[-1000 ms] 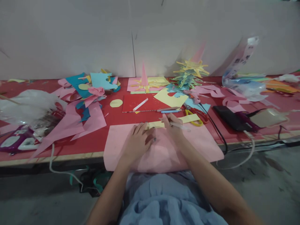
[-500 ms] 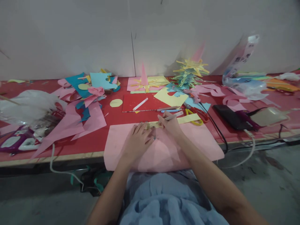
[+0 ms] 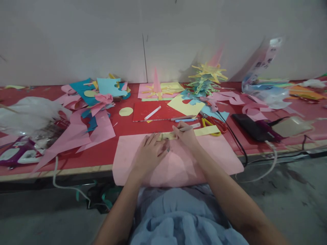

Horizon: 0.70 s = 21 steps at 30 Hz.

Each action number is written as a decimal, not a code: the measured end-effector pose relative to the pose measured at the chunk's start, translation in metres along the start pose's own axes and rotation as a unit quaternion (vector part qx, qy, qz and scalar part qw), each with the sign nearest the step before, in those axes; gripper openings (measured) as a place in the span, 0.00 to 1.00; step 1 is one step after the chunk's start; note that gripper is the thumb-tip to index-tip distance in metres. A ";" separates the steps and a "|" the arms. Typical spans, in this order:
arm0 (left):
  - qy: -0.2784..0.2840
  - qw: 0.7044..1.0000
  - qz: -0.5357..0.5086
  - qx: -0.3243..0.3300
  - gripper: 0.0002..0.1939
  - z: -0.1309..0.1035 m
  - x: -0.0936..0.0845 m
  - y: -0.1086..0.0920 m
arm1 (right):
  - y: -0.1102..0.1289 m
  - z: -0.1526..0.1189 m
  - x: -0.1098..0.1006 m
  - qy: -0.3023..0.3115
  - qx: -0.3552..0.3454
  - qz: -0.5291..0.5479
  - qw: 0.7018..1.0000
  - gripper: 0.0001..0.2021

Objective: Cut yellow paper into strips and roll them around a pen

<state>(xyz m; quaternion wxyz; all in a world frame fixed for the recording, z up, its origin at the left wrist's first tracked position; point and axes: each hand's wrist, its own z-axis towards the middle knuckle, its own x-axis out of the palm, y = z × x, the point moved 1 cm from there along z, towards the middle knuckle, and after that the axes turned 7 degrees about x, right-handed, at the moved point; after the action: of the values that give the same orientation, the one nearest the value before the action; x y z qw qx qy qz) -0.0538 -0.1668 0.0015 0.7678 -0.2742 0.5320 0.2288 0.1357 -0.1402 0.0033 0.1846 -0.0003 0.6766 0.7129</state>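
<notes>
My left hand [image 3: 149, 153] lies flat with fingers stretched over a large pink paper sheet [image 3: 217, 154]. Its fingertips press on the left part of a narrow pale yellow paper strip [image 3: 209, 130]. In my right hand [image 3: 186, 137] a slim greyish pen [image 3: 186, 128] is pinched, its writing end low over the same strip. Where the pen tip meets the paper is hidden by my fingers. Just beyond the right hand lie a blue pen [image 3: 186, 120] and scissors with yellow handles [image 3: 216, 132].
A red board [image 3: 143, 111] bears a white pen [image 3: 152, 113]. Behind stands a layered paper tree [image 3: 204, 83] with a pink cone. Paper scraps [image 3: 102, 131] and a plastic bag [image 3: 28, 114] lie left; a black phone [image 3: 251, 126] and cables lie right.
The yellow strip's right end has shifted slightly to the right. Both hands stay in nearly the same places, and the view has moved a little.
</notes>
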 end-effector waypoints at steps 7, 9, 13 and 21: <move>-0.002 1.000 -0.005 0.000 0.20 0.000 0.000 0.000 | -0.001 -0.001 -0.001 -0.003 -0.003 -0.034 0.999 0.15; -0.002 1.000 -0.009 -0.002 0.21 0.000 0.000 0.000 | -0.001 -0.001 -0.001 0.006 0.000 -0.042 0.999 0.15; -0.003 1.000 -0.009 -0.001 0.20 0.000 0.001 0.000 | 0.000 -0.001 -0.001 0.007 0.001 -0.051 0.999 0.15; -0.006 1.000 -0.008 0.003 0.20 -0.001 0.001 0.000 | 0.002 -0.003 -0.001 -0.004 -0.004 -0.042 0.999 0.15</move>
<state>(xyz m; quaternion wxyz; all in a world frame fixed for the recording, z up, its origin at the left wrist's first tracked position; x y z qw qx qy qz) -0.0542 -0.1671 0.0000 0.7738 -0.2746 0.5258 0.2222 0.1352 -0.1434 0.0052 0.2175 -0.0268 0.6721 0.7073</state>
